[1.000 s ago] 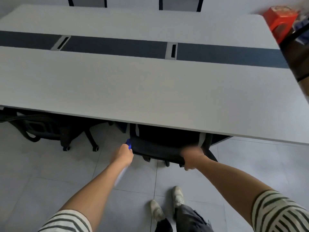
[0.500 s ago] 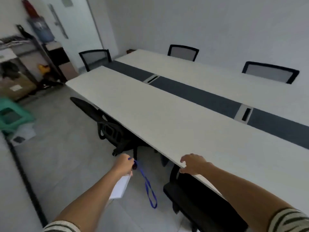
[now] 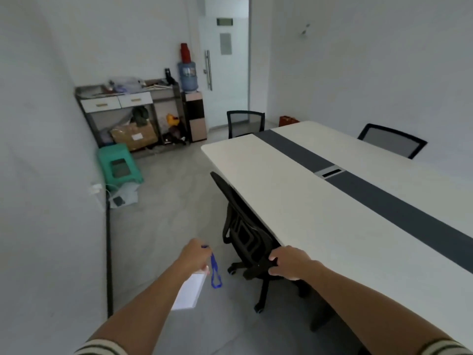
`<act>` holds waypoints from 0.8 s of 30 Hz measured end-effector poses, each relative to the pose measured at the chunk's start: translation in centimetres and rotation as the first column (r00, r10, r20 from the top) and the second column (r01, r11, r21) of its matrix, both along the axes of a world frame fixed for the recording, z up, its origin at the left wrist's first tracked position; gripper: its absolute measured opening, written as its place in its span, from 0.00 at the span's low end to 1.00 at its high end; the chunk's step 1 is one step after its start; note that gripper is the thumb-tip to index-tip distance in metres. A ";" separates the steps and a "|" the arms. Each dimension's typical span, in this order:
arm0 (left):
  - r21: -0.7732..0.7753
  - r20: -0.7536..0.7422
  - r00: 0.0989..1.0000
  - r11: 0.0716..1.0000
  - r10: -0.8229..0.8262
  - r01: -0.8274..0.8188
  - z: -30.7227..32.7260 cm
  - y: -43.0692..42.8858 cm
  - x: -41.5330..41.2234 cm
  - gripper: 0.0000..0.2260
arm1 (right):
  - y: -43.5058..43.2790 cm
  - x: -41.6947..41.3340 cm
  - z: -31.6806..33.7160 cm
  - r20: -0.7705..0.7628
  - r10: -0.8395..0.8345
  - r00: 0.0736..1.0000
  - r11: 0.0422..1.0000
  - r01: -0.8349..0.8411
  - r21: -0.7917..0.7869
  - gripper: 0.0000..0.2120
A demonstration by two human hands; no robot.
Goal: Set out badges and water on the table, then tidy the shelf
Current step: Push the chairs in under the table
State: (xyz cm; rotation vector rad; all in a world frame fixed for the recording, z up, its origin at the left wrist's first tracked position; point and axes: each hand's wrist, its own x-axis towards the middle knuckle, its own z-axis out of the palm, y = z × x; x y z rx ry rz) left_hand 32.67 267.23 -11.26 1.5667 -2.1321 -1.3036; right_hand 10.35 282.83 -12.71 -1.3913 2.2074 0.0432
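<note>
While left grip point(image 3: 195, 260) pinches the seemingly light badge point(image 3: 190, 293) by its top, lower centre, its limp lanyard point(image 3: 214, 272) dangles; right grip point(image 3: 290, 262) at the bench point(image 3: 320, 213) edge: hold unclear.

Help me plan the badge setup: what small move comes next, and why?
Probably lift the left hand and lay the badge on the table before the nearest chair: the badge, its blue lanyard dangling, hangs below the tabletop, whose visible surface holds no badges.

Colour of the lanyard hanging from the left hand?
Blue. The thin strap lanyard hangs from the left hand beside a flat white badge card; head view.
</note>
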 end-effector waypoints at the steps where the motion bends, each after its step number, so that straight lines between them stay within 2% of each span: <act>1: 0.000 0.003 1.000 1.000 0.000 0.000 0.2 -2.5 0.5 0.17 | -2.5 0.4 0.2 -0.002 0.004 1.000 1.000 -0.004 0.003 0.26; 7: 0.074 -0.042 0.999 0.997 0.034 -0.030 1.6 -13.3 1.5 0.06 | -12.3 2.0 0.5 -0.007 -0.020 1.000 0.999 0.020 -0.036 0.25; 17: 0.090 0.002 0.998 0.994 -0.069 0.068 -1.6 -24.5 -5.3 0.10 | -23.2 -3.4 -1.6 -0.047 -0.114 0.992 0.991 0.110 -0.074 0.24; 21: 0.063 0.017 0.995 0.993 -0.098 0.097 -1.3 -29.3 -9.5 0.11 | -27.6 -6.8 -3.5 -0.015 -0.147 0.989 0.988 0.146 -0.045 0.29; 24: 0.068 0.031 0.991 0.989 -0.131 0.129 -0.7 -33.3 -12.4 0.08 | -30.7 -8.2 -4.2 0.048 -0.158 0.986 0.986 0.156 0.052 0.36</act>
